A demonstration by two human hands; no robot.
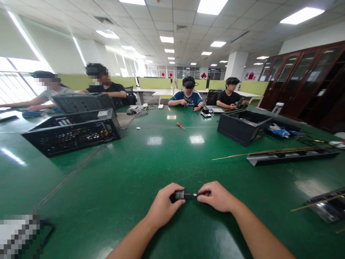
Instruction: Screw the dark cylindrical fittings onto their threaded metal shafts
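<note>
My left hand (pixel 164 205) is closed around a small dark tool with a grey metal collar (pixel 179 195), held just above the green table (pixel 129 180). A thin dark shaft (pixel 191 195) sticks out of the collar to the right. My right hand (pixel 215 196) pinches the far end of that shaft with its fingertips. Both hands meet low in the middle of the view, close to my body. What the shaft ends in is hidden under my right fingers.
An open black computer case (pixel 72 131) lies at the left, another black case (pixel 244 126) at the right. A long black panel with thin rods (pixel 291 155) lies right of centre. A red-handled screwdriver (pixel 180 125) lies mid-table. Several people sit at the far side.
</note>
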